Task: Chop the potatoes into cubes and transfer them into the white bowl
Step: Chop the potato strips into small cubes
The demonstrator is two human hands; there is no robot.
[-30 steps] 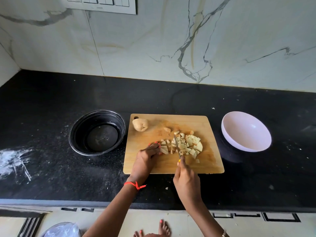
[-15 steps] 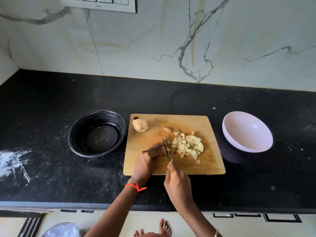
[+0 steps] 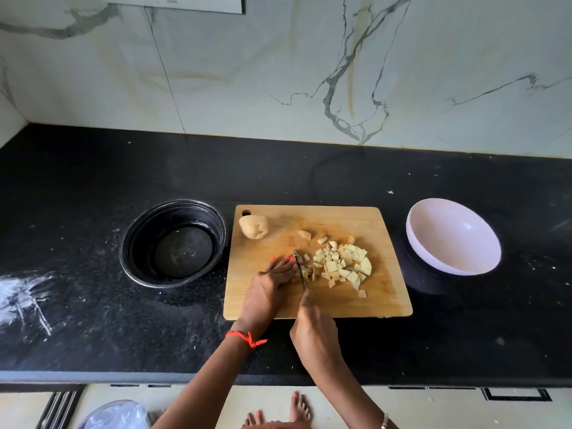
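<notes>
The right hand (image 3: 315, 332) grips the knife (image 3: 299, 269), fingers curled round the handle, with the blade down on the board (image 3: 356, 305) at the left edge of the cubes (image 3: 340, 264). The left hand (image 3: 266, 292) lies flat on the board with its fingers straight and their tips against the blade; it grasps nothing visible. A potato (image 3: 253, 226) sits at the board's far left corner. The white bowl (image 3: 453, 236) stands to the right of the board, and the black bowl (image 3: 173, 243) to the left.
</notes>
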